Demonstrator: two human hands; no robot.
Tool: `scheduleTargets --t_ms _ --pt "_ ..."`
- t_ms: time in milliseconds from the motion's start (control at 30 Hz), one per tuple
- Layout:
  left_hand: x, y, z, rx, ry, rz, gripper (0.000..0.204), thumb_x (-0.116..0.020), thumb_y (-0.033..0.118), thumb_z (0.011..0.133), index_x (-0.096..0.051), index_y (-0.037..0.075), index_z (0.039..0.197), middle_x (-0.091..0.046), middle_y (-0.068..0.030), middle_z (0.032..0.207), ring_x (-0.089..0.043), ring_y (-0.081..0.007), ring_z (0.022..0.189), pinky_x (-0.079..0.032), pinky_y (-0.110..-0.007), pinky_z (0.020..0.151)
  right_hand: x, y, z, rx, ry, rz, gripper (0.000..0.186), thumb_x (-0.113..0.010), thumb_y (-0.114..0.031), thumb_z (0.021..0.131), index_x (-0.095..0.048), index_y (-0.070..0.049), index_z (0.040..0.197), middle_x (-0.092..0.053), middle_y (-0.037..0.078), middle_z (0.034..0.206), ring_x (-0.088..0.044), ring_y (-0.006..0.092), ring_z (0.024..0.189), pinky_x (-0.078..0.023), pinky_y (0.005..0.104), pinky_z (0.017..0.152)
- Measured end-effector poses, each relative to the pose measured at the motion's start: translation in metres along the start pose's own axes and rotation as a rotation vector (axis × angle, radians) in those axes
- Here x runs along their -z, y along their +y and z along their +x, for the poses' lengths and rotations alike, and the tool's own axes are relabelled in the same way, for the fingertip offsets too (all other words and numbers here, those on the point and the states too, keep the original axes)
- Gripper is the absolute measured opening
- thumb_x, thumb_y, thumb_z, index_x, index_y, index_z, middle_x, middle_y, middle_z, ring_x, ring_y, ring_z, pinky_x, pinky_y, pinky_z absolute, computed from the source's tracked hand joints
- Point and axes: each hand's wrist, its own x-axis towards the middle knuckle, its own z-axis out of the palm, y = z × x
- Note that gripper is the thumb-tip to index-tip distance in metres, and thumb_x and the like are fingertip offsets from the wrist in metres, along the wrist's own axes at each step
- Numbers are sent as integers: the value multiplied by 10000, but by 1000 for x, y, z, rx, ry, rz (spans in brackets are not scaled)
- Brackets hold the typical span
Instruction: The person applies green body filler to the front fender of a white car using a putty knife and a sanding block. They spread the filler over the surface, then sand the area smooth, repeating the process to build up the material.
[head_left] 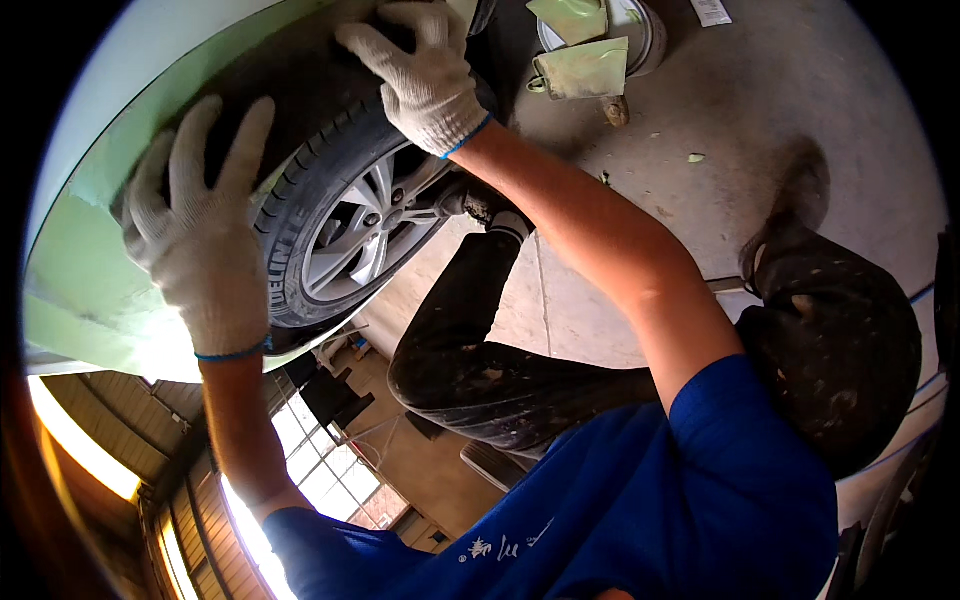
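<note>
Both my hands wear white knit gloves with blue cuff edges. My left hand (205, 235) lies with spread fingers against the car's fender (75, 250), which is pale with green patches, at the edge of the dark wheel arch. My right hand (430, 85) reaches to the far part of that arch, its fingers apart and its thumb near the top of the tyre (290, 205). I see nothing held in either hand, though the fingertips partly fade into the dark area. Between my arms sits the wheel's silver spoked rim (375, 222).
On the concrete floor at the back right stands a round can (650, 40) with green-smeared flat plates (582, 70) on it. A white paper slip (711, 12) lies beyond. My bent legs (500, 385) in dark trousers are close to the wheel. A bright window (335, 475) shows lower left.
</note>
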Motion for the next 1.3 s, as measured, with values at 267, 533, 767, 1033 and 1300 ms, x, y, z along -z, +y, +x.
scheduleTargets --t_ms 267,533,767,1033,1300 --pt "-72 38 -96 91 66 -49 572 -669 160 895 -634 506 1348 -482 174 1450 -402 -190 1272 -395 -392 1023 -8 -7 -63 91 -104 -25 549 -688 -28 793 -693 -338 1246 -542 88 1184 -545 334 1114 -492 544 1028" --pt "-29 54 -103 18 -10 -264 396 -653 176 871 -725 322 1232 -631 74 1306 -552 -185 1209 -445 -406 1056 49 -19 -77 8 -279 -24 496 -697 -108 776 -697 -321 1224 -594 45 1135 -552 283 1069 -483 468 1002" --pt "23 13 -34 -50 44 -188 468 -648 76 869 -714 320 1262 -640 59 1329 -577 -208 1226 -437 -440 1097 65 -17 -9 -25 -101 9 522 -705 -53 811 -685 -323 1257 -570 43 1187 -531 293 1139 -456 474 1019" --pt "34 -16 19 -146 18 -28 600 -634 -17 836 -679 339 1316 -614 66 1367 -573 -226 1267 -424 -452 1123 43 -12 20 -40 20 -20 579 -730 -30 796 -677 -364 1265 -547 32 1218 -499 308 1140 -472 461 1000" --pt "21 -34 24 -197 35 121 667 -636 -41 797 -684 390 1304 -613 78 1368 -586 -217 1237 -477 -418 1063 13 -15 17 -58 74 1 606 -735 -30 797 -675 -391 1279 -548 32 1211 -501 313 1142 -474 473 999"
